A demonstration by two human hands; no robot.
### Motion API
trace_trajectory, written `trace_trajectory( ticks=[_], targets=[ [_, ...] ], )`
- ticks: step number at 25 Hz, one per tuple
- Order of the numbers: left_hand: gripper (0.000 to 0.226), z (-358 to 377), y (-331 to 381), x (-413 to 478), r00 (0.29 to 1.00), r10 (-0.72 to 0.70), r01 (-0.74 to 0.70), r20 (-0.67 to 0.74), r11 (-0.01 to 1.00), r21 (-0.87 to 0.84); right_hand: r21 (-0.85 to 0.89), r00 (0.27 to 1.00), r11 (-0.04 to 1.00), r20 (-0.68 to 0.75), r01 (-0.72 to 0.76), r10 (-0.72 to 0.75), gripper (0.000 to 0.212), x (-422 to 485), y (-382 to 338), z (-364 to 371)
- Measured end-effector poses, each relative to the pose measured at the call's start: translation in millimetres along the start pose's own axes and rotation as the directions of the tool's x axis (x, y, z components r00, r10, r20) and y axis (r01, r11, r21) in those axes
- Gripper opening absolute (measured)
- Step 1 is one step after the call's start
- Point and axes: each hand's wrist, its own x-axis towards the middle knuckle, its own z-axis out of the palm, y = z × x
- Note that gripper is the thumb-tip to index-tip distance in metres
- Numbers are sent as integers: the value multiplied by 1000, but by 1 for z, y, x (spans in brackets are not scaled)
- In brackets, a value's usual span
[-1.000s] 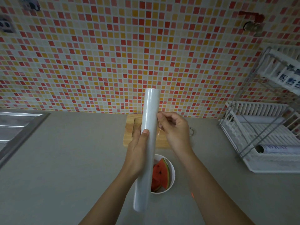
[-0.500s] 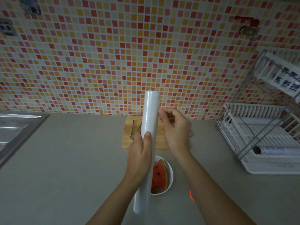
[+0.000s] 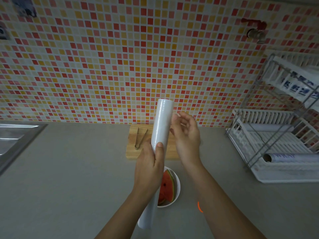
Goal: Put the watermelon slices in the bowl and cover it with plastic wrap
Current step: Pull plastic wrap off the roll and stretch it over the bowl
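Note:
My left hand (image 3: 150, 167) grips a long white roll of plastic wrap (image 3: 162, 121), held nearly upright above the counter. To the right of the roll's upper part is my right hand (image 3: 186, 135), its fingers spread, its fingertips at the roll's side and nothing in it. Below the hands stands a white bowl (image 3: 177, 185) with red watermelon slices (image 3: 166, 186) in it, partly hidden by the roll and my left wrist.
A wooden cutting board (image 3: 133, 149) with metal tongs (image 3: 140, 138) lies against the tiled wall behind the bowl. A white dish rack (image 3: 276, 149) holding another roll of wrap (image 3: 291, 157) stands at the right. A steel sink (image 3: 15, 140) is at the far left.
My right hand has opened from a pinch at the roll's side, its fingers now spread. The roll and left hand have stayed about where they were.

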Motion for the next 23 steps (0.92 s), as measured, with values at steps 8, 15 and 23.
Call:
trace_trajectory(
  ticks=[8, 15, 23],
  targets=[
    [28, 5, -4, -6, 999, 40, -41, 17, 998, 48, -150, 985, 987, -153, 60, -83, 10, 9, -8, -5],
    [16, 3, 2, -4, 998, 60, -59, 25, 997, -54, -135, 975, 977, -131, 164, -181, 7, 12, -20, -13],
    [33, -10, 11, 26, 994, 99, -105, -47, 982, -157, -51, 1000, 999, 8, 14, -14, 30, -15, -4, -32]
  ],
)
